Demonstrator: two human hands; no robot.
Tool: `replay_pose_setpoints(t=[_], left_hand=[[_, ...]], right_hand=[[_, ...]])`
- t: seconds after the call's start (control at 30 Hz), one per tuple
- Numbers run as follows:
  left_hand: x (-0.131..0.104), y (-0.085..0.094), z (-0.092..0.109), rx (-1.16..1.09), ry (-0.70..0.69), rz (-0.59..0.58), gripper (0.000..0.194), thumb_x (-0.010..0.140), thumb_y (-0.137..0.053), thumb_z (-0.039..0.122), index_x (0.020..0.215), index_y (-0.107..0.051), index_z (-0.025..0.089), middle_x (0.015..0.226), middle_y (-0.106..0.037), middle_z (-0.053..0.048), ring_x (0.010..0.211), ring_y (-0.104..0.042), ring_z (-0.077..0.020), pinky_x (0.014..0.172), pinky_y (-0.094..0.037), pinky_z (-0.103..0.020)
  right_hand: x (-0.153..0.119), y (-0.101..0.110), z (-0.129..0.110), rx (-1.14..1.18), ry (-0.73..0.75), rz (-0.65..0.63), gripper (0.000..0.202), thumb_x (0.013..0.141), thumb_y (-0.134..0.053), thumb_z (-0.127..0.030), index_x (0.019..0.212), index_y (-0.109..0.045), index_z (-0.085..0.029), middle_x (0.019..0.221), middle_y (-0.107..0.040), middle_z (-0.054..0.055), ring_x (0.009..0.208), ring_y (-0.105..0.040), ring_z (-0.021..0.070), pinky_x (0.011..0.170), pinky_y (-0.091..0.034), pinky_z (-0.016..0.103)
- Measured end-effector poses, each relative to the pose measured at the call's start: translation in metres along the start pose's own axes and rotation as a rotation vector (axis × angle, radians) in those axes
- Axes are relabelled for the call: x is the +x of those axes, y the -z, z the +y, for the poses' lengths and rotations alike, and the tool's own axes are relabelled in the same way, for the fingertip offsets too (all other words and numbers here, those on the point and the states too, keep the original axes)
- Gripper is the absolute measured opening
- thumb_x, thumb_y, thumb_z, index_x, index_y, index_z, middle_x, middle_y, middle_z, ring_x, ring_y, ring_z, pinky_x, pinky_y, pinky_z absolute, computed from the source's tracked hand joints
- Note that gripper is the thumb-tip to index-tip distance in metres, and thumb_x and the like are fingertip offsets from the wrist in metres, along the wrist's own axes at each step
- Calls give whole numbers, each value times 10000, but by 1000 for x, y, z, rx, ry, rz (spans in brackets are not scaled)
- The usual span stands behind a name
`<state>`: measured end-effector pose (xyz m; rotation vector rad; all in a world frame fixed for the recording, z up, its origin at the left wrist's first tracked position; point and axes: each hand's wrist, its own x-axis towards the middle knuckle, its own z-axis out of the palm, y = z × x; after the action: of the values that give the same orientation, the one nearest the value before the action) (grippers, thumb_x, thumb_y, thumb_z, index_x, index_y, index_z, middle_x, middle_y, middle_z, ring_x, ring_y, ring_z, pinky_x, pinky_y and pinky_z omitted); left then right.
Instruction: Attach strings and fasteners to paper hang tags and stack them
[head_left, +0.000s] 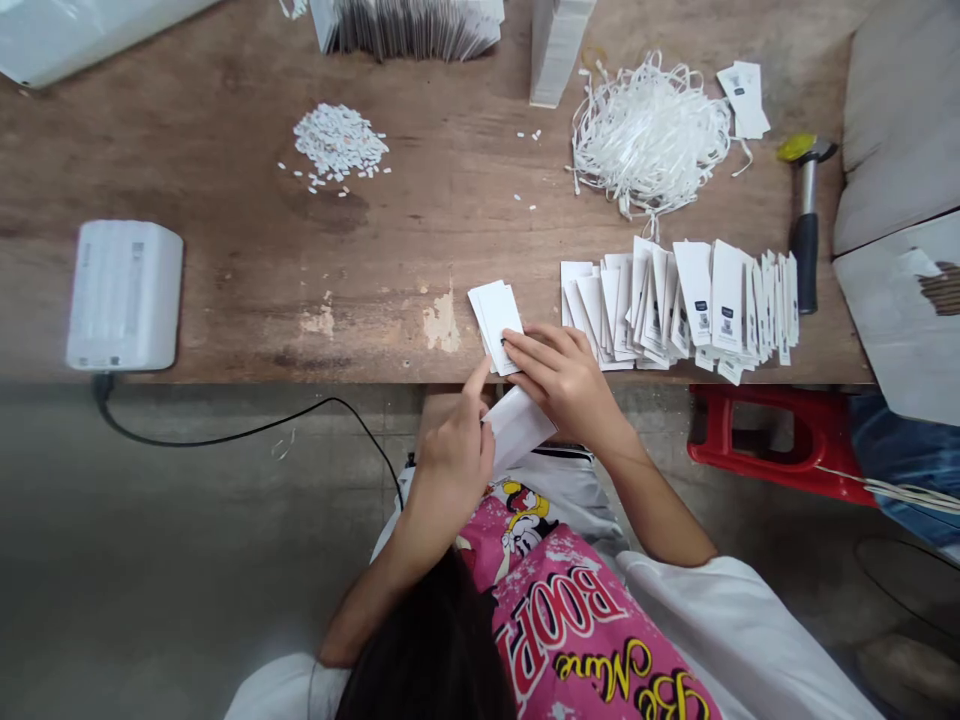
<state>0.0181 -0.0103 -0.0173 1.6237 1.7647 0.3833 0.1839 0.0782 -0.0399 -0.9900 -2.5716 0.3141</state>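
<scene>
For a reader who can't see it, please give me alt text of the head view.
A person's right hand rests on a few white cards at the edge of a wooden table, the left hand beside it at a white strip. To the right lie a row of white tags, tangled white cords and a hammer.

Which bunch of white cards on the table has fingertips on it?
The small pile, just left of the long row. It alone has fingertips of the right hand on its cards.
</scene>
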Motion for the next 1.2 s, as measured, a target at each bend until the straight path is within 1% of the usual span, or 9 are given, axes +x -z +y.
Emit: replay_pose_setpoints(t=[0.2,0.3,0.53,0.67,0.77,0.83,0.97,1.13,1.2], left_hand=[[-14,0,-5,-197,36,-12,665,883,-454,156,1469,-155,250,955,-659,-8,836,-659,-154,747,-490,-290],[-14,-2,-5,-247,51,-48,640,884,-465,178,1457,-194,258,974,-659,-16,855,-659,-164,789,-488,-316],[-16,-8,-7,-277,51,-92,644,862,-471,156,1452,-231,245,964,-655,-19,841,-652,-161,803,-483,-317],[-19,-9,-10,-297,65,-97,628,859,-472,162,1445,-267,254,974,-658,-16,874,-653,-161,830,-480,-317],[-19,-8,-11,-345,87,-111,617,851,-485,172,1436,-303,244,984,-664,-21,897,-657,-160,861,-486,-318],[-18,-8,-10,-394,97,-129,621,846,-501,180,1434,-314,242,990,-671,-19,898,-660,-153,882,-491,-316],[-16,-5,-7,-428,98,-149,602,842,-530,188,1414,-357,259,974,-695,3,912,-657,-150,917,-492,-324],[-12,-3,-2,-437,45,-185,591,838,-561,176,1391,-398,304,963,-709,29,876,-665,-136,899,-512,-314],[-11,-5,0,-458,13,-208,602,834,-583,184,1391,-401,323,967,-707,33,830,-672,-124,855,-531,-297]], right_hand=[[0,16,4,-53,131,210,299,875,-609,-148,1164,-605,-221,1233,-649,77,1123,-563,244,920,-431,431],[-2,25,9,-37,98,377,301,833,-650,-118,1110,-624,-233,1097,-641,98,1010,-582,228,826,-465,394],[-12,28,16,27,69,551,437,812,-628,-38,1183,-637,-268,887,-610,51,750,-552,167,634,-447,319],[-25,52,23,-126,-30,816,484,752,-706,-45,1154,-695,-315,855,-592,39,727,-564,167,616,-429,323],[-43,77,50,-363,7,1003,411,705,-764,-61,1037,-755,-303,815,-576,36,729,-569,164,616,-423,320],[-62,91,73,-429,17,1006,396,690,-772,-51,985,-767,-314,895,-606,50,791,-596,184,608,-427,313],[-97,102,89,-399,-181,583,419,706,-792,-170,1089,-729,-328,1225,-623,91,1105,-568,318,769,-485,417],[-91,91,22,-57,-351,505,340,898,-568,-217,1217,-649,-304,1245,-608,81,1147,-564,284,964,-449,491],[-76,80,-8,125,-291,241,370,878,-598,-194,1241,-609,-266,1157,-649,80,1104,-591,257,979,-446,479]])
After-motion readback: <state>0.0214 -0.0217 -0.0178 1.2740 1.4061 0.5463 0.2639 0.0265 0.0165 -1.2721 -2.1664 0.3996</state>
